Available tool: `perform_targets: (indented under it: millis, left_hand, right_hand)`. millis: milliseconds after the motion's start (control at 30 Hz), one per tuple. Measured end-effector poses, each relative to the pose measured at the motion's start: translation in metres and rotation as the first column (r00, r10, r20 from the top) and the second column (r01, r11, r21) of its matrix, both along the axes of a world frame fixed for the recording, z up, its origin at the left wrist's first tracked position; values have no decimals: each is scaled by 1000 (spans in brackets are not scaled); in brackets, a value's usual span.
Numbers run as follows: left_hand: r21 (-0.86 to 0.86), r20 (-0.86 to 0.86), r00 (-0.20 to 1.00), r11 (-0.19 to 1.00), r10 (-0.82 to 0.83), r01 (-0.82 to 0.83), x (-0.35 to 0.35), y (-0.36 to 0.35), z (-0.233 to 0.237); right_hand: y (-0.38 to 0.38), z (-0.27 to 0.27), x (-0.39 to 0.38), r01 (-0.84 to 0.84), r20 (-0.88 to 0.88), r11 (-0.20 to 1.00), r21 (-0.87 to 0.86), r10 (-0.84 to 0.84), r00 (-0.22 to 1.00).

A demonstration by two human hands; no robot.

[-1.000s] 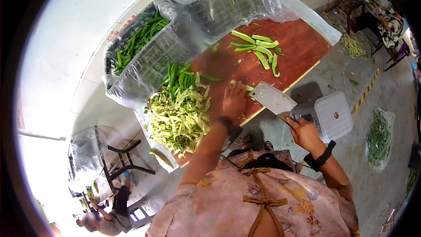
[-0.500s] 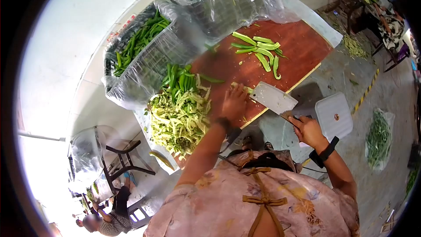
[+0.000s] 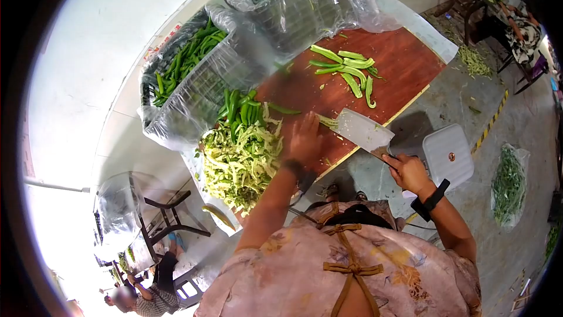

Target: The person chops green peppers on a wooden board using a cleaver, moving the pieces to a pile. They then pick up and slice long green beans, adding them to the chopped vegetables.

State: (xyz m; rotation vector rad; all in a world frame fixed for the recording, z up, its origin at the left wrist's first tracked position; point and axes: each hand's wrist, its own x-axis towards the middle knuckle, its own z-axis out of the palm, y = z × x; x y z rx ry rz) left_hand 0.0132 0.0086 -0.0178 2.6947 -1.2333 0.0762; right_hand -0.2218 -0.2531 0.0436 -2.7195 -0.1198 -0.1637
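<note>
On the red-brown board (image 3: pixel 404 53), my left hand (image 3: pixel 305 139) lies with its fingers stretched forward, near a piece of green pepper (image 3: pixel 327 121) beside the blade. My right hand (image 3: pixel 410 171) grips the wooden handle of a cleaver (image 3: pixel 366 129), whose broad blade lies low over the board's near edge. Farther back are several split green peppers (image 3: pixel 352 65). Left of my left hand is a heap of pale seed cores and scraps (image 3: pixel 240 167), with whole green peppers (image 3: pixel 239 109) at its back edge.
Plastic-lined crates stand behind the board, one (image 3: pixel 199 76) with green peppers. A white lidded box (image 3: pixel 448 156) is at the right, and a bag of greens (image 3: pixel 509 185) lies on the floor. Another person (image 3: pixel 155 293) sits at the lower left near a dark stool (image 3: pixel 173 217).
My left hand has shifted slightly left, away from the pepper piece, and its fingers have straightened. The cleaver and my right hand have moved slightly left.
</note>
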Motion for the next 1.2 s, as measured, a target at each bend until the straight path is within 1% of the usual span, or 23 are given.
perform_targets:
  millis: [33,100,267,333,400,433,500,533,600,667,733,800,833,900,933,1000,1067,1133,1200]
  left_hand:
    - [1,-1,1000,1000,0,0,-1,0,2]
    - [-114,-93,996,993,13,-23,-1,-1,4]
    - [-86,-49,999,996,-17,13,4,1,1]
    - [-77,-30,999,997,-25,23,8,1,4]
    - [-139,-106,993,989,-59,44,13,2,4]
    - [-140,-106,993,989,-60,44,14,0,2]
    - [-72,-7,997,995,-72,71,15,-3,0]
    - [-69,-8,997,995,-72,71,16,-2,1]
    - [-127,-95,993,990,-65,53,21,-2,1]
    - [-133,-109,991,989,-84,69,30,0,-5]
    - [-142,-123,988,987,-98,80,35,-1,-6]
    - [-166,-220,970,984,-104,68,34,-3,-9]
    - [-164,-227,968,984,-107,70,32,-5,-12]
    - [-265,-241,970,962,-7,-59,28,-4,-15]
    - [-264,-237,972,963,-6,-58,26,-7,-9]
    - [-178,-189,980,984,-62,28,25,-15,5]
    - [-184,-177,983,983,-55,22,21,-20,16]
    - [-194,-168,985,981,-39,6,19,-21,16]
    - [-180,-85,994,982,-67,50,16,-20,17]
  right_hand:
    - [1,1,2,-2,-15,1000,-8,2,1000]
    - [7,0,13,-10,-8,1000,-5,10,1000]
    - [14,-6,19,-2,15,1000,2,2,1000]
    - [12,-4,12,-37,9,999,15,37,999]
    - [14,-9,18,-41,11,999,27,41,999]
    - [15,-12,20,-36,13,999,40,35,999]
    - [24,-16,36,-24,28,999,22,23,999]
    - [28,-16,42,-11,45,1000,5,11,999]
    - [31,-12,42,-13,40,1000,16,13,999]
    - [31,-8,38,-17,36,1000,24,17,999]
    - [29,-5,28,-18,-21,999,36,19,1000]
    - [32,-5,35,-27,-12,999,27,27,1000]
    - [36,-6,38,-32,-10,999,21,33,999]
    - [46,-9,57,-37,6,999,15,37,999]
    - [49,-10,66,-41,35,999,3,40,999]
    - [54,-14,72,-34,54,999,11,33,998]
    - [55,-18,69,-28,60,999,22,27,998]
    - [54,-19,65,-7,48,999,50,5,999]
    - [52,-16,63,-13,31,998,60,11,999]
